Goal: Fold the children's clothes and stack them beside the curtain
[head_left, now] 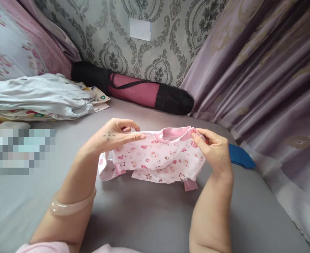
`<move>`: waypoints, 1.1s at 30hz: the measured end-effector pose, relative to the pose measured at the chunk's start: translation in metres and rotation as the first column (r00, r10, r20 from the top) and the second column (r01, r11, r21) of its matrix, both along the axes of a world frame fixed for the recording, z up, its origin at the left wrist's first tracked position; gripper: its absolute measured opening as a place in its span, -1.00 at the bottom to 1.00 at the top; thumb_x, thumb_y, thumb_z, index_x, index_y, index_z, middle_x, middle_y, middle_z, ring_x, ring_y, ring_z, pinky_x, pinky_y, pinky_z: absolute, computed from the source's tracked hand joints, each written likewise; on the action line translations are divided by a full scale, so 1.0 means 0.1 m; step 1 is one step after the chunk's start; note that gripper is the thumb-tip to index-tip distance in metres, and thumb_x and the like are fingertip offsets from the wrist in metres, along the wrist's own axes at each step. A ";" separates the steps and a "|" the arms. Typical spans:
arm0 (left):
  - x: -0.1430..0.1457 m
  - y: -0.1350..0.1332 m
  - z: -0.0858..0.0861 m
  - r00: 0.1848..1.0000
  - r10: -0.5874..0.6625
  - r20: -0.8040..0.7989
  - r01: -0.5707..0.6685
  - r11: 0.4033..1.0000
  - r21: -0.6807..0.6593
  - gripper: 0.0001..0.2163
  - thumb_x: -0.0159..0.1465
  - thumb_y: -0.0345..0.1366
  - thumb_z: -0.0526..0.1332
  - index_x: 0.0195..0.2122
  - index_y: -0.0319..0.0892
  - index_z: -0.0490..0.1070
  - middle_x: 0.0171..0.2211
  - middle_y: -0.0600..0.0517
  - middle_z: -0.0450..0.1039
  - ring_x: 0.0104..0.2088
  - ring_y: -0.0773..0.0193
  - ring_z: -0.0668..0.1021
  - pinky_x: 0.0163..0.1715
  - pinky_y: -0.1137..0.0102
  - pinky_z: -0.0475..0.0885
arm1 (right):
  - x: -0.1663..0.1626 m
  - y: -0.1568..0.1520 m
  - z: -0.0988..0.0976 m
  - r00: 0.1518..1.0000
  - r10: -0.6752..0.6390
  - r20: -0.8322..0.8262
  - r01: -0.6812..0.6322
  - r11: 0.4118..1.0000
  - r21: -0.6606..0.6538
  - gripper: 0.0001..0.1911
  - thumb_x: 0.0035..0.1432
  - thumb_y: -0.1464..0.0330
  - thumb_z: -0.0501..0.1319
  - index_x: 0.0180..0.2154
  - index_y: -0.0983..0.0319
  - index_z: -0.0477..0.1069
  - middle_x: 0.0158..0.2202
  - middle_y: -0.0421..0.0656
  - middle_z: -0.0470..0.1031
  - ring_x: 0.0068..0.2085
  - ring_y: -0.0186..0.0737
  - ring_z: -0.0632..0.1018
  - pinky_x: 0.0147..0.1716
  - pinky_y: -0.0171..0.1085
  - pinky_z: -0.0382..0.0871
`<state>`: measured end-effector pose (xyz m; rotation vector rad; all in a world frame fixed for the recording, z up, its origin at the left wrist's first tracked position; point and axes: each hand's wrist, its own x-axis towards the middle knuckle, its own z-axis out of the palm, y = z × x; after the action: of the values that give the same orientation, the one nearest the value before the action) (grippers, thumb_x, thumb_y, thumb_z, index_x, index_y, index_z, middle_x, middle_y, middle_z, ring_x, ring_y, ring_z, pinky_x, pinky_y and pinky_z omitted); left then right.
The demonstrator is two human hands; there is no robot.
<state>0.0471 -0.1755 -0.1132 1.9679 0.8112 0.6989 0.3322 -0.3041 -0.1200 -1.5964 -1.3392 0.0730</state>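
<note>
A small pink baby shirt [157, 158] with a printed pattern and a pink collar is held up just above the grey bed sheet [149, 218]. My left hand [115, 133] pinches the shirt's left shoulder with fingers closed. My right hand [214, 147] pinches the right shoulder by the collar. The shirt's lower part and sleeve cuffs rest on the sheet between my forearms. A pale bangle [70, 207] sits on my left wrist.
A stack of folded white and patterned clothes [39, 96] lies at the back left. A rolled pink mat in a black bag [144, 93] lies along the wall. A blue cloth [240, 156] sits behind my right hand. Purple curtains [271, 88] hang on the right.
</note>
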 end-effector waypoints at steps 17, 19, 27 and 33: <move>0.24 0.02 -0.26 0.975 0.183 -0.128 -0.107 0.886 0.451 -0.76 0.35 -0.22 0.02 -0.37 -0.12 0.41 -0.39 0.00 0.42 -0.37 0.24 0.44 -0.28 0.37 0.35 | -0.08 0.01 0.02 0.992 0.103 -0.068 -0.111 0.986 -0.122 -0.73 0.12 0.14 0.31 -0.29 0.21 0.59 -0.47 -0.22 0.52 -0.48 -0.31 0.46 -0.51 -0.33 0.31; 0.28 -0.01 -0.24 0.973 0.204 -0.109 -0.151 0.918 0.366 -0.79 0.35 -0.22 0.03 -0.27 -0.11 0.45 -0.39 0.02 0.44 -0.41 0.27 0.43 -0.32 0.38 0.36 | -0.08 0.01 0.03 0.990 0.115 -0.082 -0.125 0.985 -0.121 -0.73 0.13 0.14 0.31 -0.28 0.21 0.58 -0.49 -0.23 0.50 -0.49 -0.31 0.45 -0.52 -0.34 0.31; 0.26 -0.02 -0.20 0.990 -0.065 0.124 0.082 0.986 -0.142 -0.63 0.12 0.01 0.36 -0.15 -0.13 0.60 -0.26 -0.04 0.59 -0.28 0.18 0.58 -0.39 0.42 0.45 | -0.01 -0.01 0.01 0.979 0.146 -0.143 -0.166 0.977 -0.136 -0.73 0.13 0.15 0.31 -0.26 0.19 0.59 -0.48 -0.23 0.50 -0.48 -0.30 0.47 -0.48 -0.31 0.37; 0.30 -0.05 -0.20 0.981 -0.009 0.196 0.051 0.976 -0.211 -0.71 0.14 -0.02 0.35 -0.32 -0.16 0.62 -0.40 0.01 0.56 -0.42 0.28 0.53 -0.49 0.47 0.37 | 0.00 0.01 -0.03 0.951 0.222 -0.217 -0.258 0.953 -0.157 -0.72 0.13 0.14 0.31 -0.24 0.19 0.59 -0.44 -0.22 0.52 -0.43 -0.30 0.48 -0.43 -0.30 0.38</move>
<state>0.0768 -0.1805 -0.1328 1.6857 0.7051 0.7402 0.3322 -0.3032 -0.1231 -1.5233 -1.3962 0.5054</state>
